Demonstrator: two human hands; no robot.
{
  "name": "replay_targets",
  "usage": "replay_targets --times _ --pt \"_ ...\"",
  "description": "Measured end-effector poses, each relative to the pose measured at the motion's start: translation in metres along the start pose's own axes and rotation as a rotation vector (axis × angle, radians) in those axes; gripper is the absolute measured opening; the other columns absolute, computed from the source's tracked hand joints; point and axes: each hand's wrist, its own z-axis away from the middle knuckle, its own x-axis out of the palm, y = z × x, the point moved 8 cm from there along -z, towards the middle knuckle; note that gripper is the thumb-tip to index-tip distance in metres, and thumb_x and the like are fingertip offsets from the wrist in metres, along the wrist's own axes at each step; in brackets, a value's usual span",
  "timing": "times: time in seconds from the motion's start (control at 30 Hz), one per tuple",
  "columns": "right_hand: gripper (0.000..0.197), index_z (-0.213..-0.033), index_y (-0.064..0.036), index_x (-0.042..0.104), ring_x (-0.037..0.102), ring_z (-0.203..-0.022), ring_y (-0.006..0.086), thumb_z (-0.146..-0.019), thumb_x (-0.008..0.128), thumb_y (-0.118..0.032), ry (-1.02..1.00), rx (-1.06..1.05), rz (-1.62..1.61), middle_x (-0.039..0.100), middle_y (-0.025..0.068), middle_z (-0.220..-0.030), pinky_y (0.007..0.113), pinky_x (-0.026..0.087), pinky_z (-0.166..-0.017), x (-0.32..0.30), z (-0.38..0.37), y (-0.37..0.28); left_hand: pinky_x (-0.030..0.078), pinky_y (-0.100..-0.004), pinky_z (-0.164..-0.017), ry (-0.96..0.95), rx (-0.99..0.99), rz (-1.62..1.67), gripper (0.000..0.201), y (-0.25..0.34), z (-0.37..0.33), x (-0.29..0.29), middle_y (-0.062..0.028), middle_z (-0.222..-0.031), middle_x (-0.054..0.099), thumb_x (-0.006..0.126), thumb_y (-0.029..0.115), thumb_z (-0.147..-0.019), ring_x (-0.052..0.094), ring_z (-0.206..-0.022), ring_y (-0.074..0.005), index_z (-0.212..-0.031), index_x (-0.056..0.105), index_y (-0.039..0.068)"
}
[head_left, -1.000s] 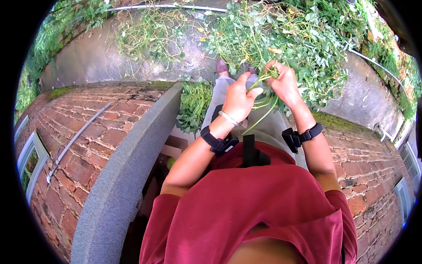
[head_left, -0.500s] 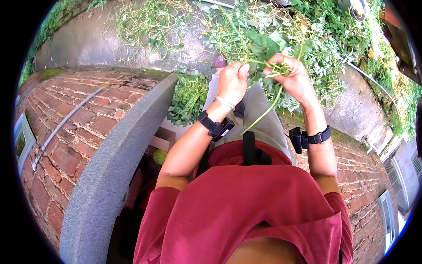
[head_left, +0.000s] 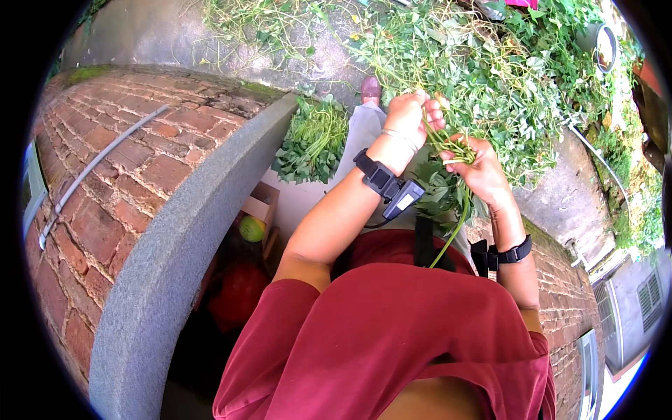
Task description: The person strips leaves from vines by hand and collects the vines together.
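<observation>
Wrapped around a green bunch point(head_left: 460, 150), the right hand point(head_left: 480, 171) holds it firmly, in front of the person's body. Leaves point(head_left: 437, 190) show below it, and one long stem point(head_left: 462, 222) hangs down before the red shirt point(head_left: 392, 315). The left hand point(head_left: 408, 124) is just beside, its fingers at the bunch's upper part; I cannot tell if they pinch or only touch. Beyond both hands spreads a pile of vines point(head_left: 483, 77). To the left, another bundle point(head_left: 315, 136) lies near the end of a grey wall point(head_left: 189, 231).

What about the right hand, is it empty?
No, the right hand is closed around a bundle of green stems.
</observation>
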Motion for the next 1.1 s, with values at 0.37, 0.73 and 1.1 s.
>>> replay_targets --times 0.37,0.73,1.1 --pt "0.01 -0.092 -0.0028 0.067 0.056 -0.062 0.0093 -0.087 0.061 0.003 0.387 -0.064 -0.058 0.065 0.0021 -0.072 0.026 0.044 -0.056 -0.032 -0.054 0.003 0.043 -0.0351 -0.059 -0.307 0.1 0.234 0.028 0.037 0.026 0.02 -0.0034 -0.068 0.049 0.042 0.026 -0.105 0.043 -0.056 -0.015 -0.088 0.052 0.007" --pt "0.018 -0.095 -0.0011 0.066 0.068 -0.064 0.0298 -0.08 0.059 0.005 0.602 -0.085 0.925 0.069 0.0184 -0.078 0.04 0.055 -0.058 -0.112 -0.091 -0.004 0.029 -0.0237 -0.044 -0.165 0.089 -0.147 0.027 0.12 0.087 -0.016 0.0026 -0.061 0.037 0.048 0.026 -0.103 0.032 -0.05 -0.0078 -0.09 0.058 0.004" --pt "0.01 -0.101 -0.0023 0.065 0.059 -0.068 0.0082 -0.091 0.066 -0.003 0.552 -0.097 -0.401 0.066 0.0022 -0.077 0.021 0.046 -0.06 -0.063 -0.112 -0.022 0.024 -0.0452 -0.116 0.118 1.1 -1.397 0.109 0.278 0.072 -0.018 -0.0291 -0.152 0.029 0.081 0.054 -0.071 0.021 -0.145 -0.0374 -0.149 0.028 -0.003"
